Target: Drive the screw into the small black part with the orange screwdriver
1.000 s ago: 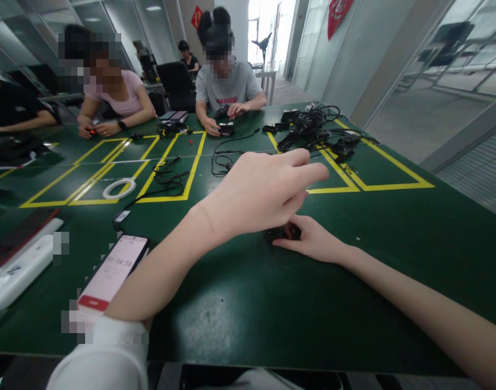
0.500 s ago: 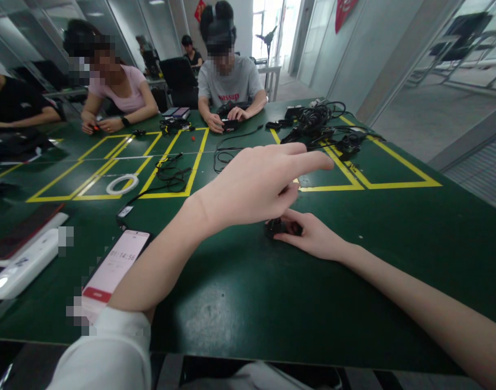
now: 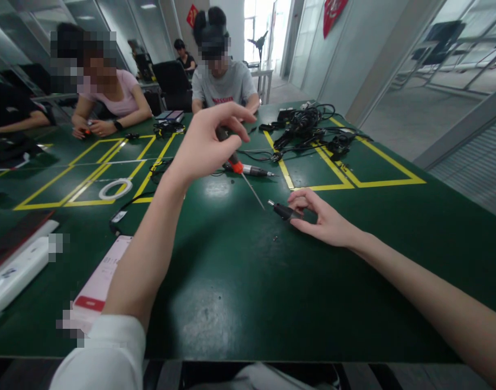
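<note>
My left hand [image 3: 209, 143] is raised over the green table [image 3: 239, 292], its fingers closed round a screwdriver [image 3: 236, 165] with a black and orange handle. The thin shaft slants down to the right, its tip close to a small black part [image 3: 283, 210]. My right hand [image 3: 324, 219] rests on the table and pinches that black part between thumb and fingers, holding it flat against the surface. A tiny dark speck, maybe a screw [image 3: 275, 237], lies just in front of the part.
A second screwdriver [image 3: 251, 171] lies behind my left hand. A phone [image 3: 101, 279] and a white power strip [image 3: 15, 271] sit at the left. A tangle of black cables [image 3: 308, 127] is at the back right. A white ring [image 3: 115, 188] lies among yellow tape lines. Other people sit across the table.
My left hand has lifted away from over the right hand and moved left, now showing the screwdriver it holds. My right hand still holds the black part, now uncovered.
</note>
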Action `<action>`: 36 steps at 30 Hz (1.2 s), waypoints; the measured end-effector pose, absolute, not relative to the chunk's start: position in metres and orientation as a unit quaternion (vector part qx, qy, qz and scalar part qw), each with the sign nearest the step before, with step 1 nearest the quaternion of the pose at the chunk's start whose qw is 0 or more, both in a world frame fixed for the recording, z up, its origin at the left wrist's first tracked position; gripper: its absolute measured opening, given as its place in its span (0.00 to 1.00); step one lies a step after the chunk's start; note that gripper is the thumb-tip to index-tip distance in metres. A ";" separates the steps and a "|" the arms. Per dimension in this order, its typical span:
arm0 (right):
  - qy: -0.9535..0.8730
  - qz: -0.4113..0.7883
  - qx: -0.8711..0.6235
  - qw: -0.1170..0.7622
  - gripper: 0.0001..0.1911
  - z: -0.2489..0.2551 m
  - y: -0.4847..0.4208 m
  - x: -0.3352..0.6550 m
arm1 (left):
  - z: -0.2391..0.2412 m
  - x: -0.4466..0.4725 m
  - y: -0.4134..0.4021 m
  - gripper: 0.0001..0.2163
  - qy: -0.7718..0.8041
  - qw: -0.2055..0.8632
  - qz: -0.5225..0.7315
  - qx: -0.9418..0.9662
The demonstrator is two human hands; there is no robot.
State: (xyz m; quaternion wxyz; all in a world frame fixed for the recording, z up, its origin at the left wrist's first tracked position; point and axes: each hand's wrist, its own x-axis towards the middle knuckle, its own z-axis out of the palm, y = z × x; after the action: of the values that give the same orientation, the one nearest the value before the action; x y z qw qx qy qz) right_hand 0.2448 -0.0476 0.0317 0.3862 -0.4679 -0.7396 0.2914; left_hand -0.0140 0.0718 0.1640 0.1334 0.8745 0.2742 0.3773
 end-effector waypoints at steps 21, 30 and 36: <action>-0.453 0.367 -0.504 0.637 0.16 0.019 -0.025 0.269 | 0.012 0.014 0.134 0.18 0.401 0.354 0.135 0.834; -0.546 0.391 -0.505 0.542 0.27 0.012 -0.032 0.254 | 0.014 0.014 0.130 0.04 0.390 0.335 0.194 0.836; -0.689 0.331 -0.481 0.429 0.23 0.018 -0.045 0.241 | 0.008 0.014 0.134 0.16 0.392 0.331 0.149 0.846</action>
State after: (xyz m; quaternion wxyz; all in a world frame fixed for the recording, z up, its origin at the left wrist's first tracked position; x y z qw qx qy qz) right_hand 0.2409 -0.0453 0.0177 0.4287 -0.4809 -0.6892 0.3314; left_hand 0.0141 0.1342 0.0078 0.3309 0.8456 0.3916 0.1488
